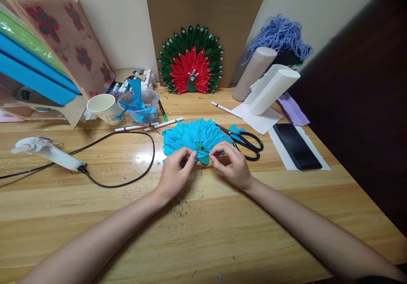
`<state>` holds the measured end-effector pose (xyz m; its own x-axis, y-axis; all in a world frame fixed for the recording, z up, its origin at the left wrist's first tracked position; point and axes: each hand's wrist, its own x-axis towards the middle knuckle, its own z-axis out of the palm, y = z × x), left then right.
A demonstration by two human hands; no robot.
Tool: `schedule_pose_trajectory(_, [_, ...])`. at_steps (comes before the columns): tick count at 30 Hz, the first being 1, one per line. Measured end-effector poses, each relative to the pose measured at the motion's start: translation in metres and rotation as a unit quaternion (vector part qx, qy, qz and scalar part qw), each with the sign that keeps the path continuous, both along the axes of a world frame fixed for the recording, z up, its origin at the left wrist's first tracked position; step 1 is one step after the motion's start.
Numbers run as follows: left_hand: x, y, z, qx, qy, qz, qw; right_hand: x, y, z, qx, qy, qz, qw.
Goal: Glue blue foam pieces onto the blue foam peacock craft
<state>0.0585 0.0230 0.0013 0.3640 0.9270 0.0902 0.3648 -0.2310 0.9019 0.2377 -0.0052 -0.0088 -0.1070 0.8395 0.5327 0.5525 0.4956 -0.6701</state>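
Observation:
A blue paper peacock [187,133] lies on the wooden table in front of me, its folded petals fanned out. At its lower middle sits a green head piece [201,148] with a dark blue eye and small pale tips on top. My left hand [178,170] pinches the craft's edge just left of the head. On the other side, my right hand [233,165] has thumb and forefinger pinched at the petals beside the head. My fingers partly hide the lower petals. Black-handled scissors [251,144] rest against the right side, near a blue scrap [237,131].
A white glue gun [51,152] with a looping black cord lies left. Behind stand a paper cup [103,108], a plastic tub [149,108] of blue scraps and a red-green peacock [190,63]. To the right are paper rolls [271,91] and a phone [297,146].

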Motion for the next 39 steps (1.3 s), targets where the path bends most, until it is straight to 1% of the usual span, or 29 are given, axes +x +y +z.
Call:
schedule_pose_trajectory(13, [-0.001, 0.0, 0.001, 0.001, -0.012, 0.006, 1.0, -0.001, 0.0, 0.002, -0.001, 0.009, -0.008, 1.0])
schedule_pose_trajectory(16, [-0.002, 0.0, 0.0, -0.004, -0.024, 0.016, 1.0, 0.0, 0.0, 0.001, -0.014, 0.025, -0.027, 0.999])
schedule_pose_trajectory(20, [-0.001, -0.001, -0.001, 0.0, -0.038, 0.034, 0.999, 0.002, 0.002, -0.001, -0.035, 0.072, -0.068, 0.994])
schedule_pose_trajectory(22, [-0.003, 0.001, 0.0, 0.008, -0.036, 0.037, 0.999, 0.003, 0.003, -0.002, -0.035, 0.085, -0.066, 0.994])
schedule_pose_trajectory(24, [-0.007, 0.008, 0.002, 0.034, -0.017, 0.052, 0.998, 0.003, 0.003, -0.001, -0.027, 0.083, -0.047, 0.995])
schedule_pose_trajectory(25, [-0.011, 0.015, 0.003, 0.053, -0.005, 0.068, 0.996, 0.003, 0.003, -0.001, -0.024, 0.081, -0.038, 0.996])
schedule_pose_trajectory(28, [-0.028, 0.041, 0.007, 0.107, 0.039, 0.138, 0.984, 0.003, 0.003, -0.001, -0.021, 0.077, -0.019, 0.997])
schedule_pose_trajectory(30, [-0.04, 0.059, 0.008, 0.127, 0.094, 0.172, 0.972, 0.003, 0.003, -0.003, -0.02, 0.073, -0.015, 0.997])
schedule_pose_trajectory(32, [-0.051, 0.072, 0.009, 0.126, 0.16, 0.194, 0.96, 0.003, 0.003, -0.004, -0.018, 0.071, -0.015, 0.997])
schedule_pose_trajectory(34, [-0.059, 0.078, 0.009, 0.12, 0.221, 0.206, 0.946, 0.004, 0.004, -0.005, -0.021, 0.07, -0.014, 0.997])
schedule_pose_trajectory(36, [-0.064, 0.079, 0.007, 0.124, 0.265, 0.205, 0.934, 0.004, 0.004, -0.005, -0.025, 0.069, -0.013, 0.997])
schedule_pose_trajectory(39, [-0.065, 0.076, 0.004, 0.143, 0.283, 0.199, 0.928, 0.002, 0.003, -0.006, -0.031, 0.066, -0.014, 0.997])
